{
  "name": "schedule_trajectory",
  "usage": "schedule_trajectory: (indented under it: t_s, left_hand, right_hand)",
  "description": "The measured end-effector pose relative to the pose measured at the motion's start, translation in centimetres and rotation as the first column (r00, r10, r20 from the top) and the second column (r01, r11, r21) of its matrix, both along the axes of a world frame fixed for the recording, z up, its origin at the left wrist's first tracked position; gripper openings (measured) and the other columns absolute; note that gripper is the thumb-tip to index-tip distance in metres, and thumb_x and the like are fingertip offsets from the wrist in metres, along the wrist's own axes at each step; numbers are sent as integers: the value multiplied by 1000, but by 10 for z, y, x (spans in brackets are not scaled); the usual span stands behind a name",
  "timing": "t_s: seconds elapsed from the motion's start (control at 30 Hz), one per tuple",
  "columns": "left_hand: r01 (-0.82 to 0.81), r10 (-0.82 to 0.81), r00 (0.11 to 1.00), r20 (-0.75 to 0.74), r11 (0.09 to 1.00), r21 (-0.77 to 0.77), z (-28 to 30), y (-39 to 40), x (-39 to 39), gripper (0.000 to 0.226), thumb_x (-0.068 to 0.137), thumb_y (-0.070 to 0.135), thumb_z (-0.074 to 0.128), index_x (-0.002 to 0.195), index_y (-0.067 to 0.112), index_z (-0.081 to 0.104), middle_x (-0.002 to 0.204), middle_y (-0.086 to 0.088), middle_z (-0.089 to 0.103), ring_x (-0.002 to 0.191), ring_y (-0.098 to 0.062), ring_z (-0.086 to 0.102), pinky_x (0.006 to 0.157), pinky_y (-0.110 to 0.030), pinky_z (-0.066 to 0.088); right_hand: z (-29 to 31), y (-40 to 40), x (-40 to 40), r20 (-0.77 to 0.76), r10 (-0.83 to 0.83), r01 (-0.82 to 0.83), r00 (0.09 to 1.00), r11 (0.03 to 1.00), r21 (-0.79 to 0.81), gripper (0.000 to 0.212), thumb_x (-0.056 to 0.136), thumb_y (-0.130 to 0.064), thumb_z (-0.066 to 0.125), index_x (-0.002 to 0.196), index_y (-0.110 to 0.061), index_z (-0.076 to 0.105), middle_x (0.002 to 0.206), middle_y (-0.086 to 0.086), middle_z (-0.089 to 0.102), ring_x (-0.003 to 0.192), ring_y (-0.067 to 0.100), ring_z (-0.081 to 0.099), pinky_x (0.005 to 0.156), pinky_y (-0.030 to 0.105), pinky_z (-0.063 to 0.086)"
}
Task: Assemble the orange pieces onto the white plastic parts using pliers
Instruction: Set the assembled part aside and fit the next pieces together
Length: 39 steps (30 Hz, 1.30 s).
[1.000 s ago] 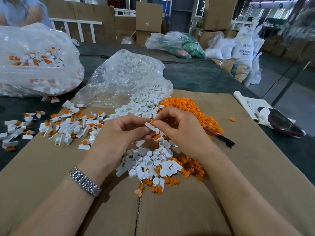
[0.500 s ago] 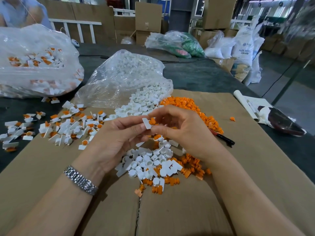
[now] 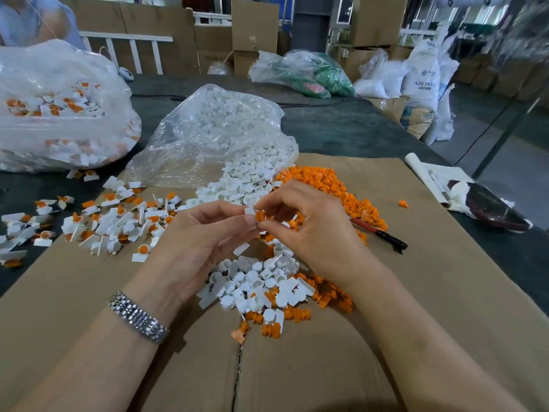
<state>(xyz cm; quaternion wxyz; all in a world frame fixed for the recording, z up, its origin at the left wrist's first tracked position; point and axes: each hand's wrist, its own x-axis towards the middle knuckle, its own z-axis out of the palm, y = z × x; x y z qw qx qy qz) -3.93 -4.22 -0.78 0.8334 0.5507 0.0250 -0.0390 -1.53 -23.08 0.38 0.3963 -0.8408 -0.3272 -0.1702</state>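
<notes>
My left hand point(image 3: 205, 242) pinches a small white plastic part point(image 3: 249, 210) between thumb and forefinger. My right hand point(image 3: 309, 233) pinches an orange piece point(image 3: 259, 216) and holds it against that white part, above the middle of the cardboard sheet point(image 3: 416, 292). Below the hands lies a heap of loose white parts point(image 3: 255, 283) mixed with orange pieces point(image 3: 326, 295). A bigger orange pile point(image 3: 329, 185) sits behind my right hand. Red-and-black pliers point(image 3: 383, 236) lie on the cardboard to the right, untouched. Finished white-and-orange pieces point(image 3: 113, 218) are scattered to the left.
An open clear bag of white parts point(image 3: 214, 132) stands behind the hands. A larger bag of assembled pieces point(image 3: 59, 108) sits at far left on the dark table point(image 3: 341, 126). Papers and a dark object point(image 3: 487, 203) lie at the right edge. Boxes and sacks stand beyond.
Both hands have lifted slightly and turned the white part. The orange piece now sits pressed against the white part between the fingertips.
</notes>
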Motion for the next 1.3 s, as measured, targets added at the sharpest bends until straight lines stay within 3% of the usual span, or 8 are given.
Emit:
schedule_trajectory:
  t_s: [0.17, 0.33, 0.57, 1.0, 1.13, 1.23, 1.3]
  left_hand:
    - [30, -30, 999, -38, 999, -12, -2, 2, 0, 13, 64, 2, 81, 76, 4, 79, 96, -23, 77, 92, -32, 77, 77, -28, 63]
    - [10, -9, 998, -67, 1000, 12, -3, 1, 2, 24, 65, 2, 81, 87, -5, 72, 103, -27, 75, 97, -33, 76, 81, -31, 63]
    - [1, 2, 996, -93, 999, 34, -3, 0, 3, 9, 65, 1, 79, 74, 1, 78, 94, -24, 76, 86, -28, 78, 76, -29, 64]
    - [-22, 27, 993, -115, 999, 42, -6, 1, 5, 17, 64, 0, 80, 79, -4, 75, 97, -27, 76, 87, -30, 78, 80, -32, 64]
    - [-38, 45, 993, -109, 997, 67, -8, 1, 6, 23, 56, 5, 85, 75, -2, 77, 99, -27, 76, 91, -33, 78, 76, -29, 64]
    - [-36, 40, 993, -114, 998, 41, -7, 2, 7, 21, 53, 6, 86, 72, 1, 79, 101, -26, 76, 96, -36, 77, 78, -30, 63]
    - [-36, 41, 993, -115, 998, 45, -7, 4, 6, 25, 51, 9, 88, 74, 3, 81, 102, -24, 77, 97, -35, 77, 79, -31, 63]
  right_hand:
    - [0, 1, -1, -9, -4, 4, 1000, 1000, -25, 21, 85, -13, 80, 105, -10, 74, 96, 0, 68, 85, 10, 65, 81, 31, 55]
    - [0, 1, -2, -10, -12, 12, 1000, 999, -49, 20, 86, -13, 80, 105, -10, 74, 96, 0, 67, 86, 9, 64, 81, 30, 55]
    - [0, 3, -4, -13, -2, 1, 1000, 997, -75, 20, 86, -13, 79, 105, -11, 74, 97, -1, 66, 86, 6, 62, 82, 24, 54]
    - [0, 5, -4, -18, -24, 22, 1000, 991, -128, 21, 88, -15, 78, 108, -11, 74, 99, 0, 66, 88, 8, 61, 83, 28, 54]
    - [2, -2, 0, -146, -17, -6, 989, 988, -155, 32, 86, -22, 80, 116, -18, 69, 102, -6, 64, 90, 4, 61, 85, 18, 51]
    - [6, -23, 11, -169, -267, 247, 949, 960, -133, 37, 89, -34, 76, 122, -23, 65, 109, -7, 63, 94, 4, 61, 83, 14, 49]
    - [4, -42, 20, -134, -575, 515, 807, 797, -316, 45, 92, -46, 68, 127, -20, 60, 122, 1, 60, 110, 15, 60, 95, 33, 50]
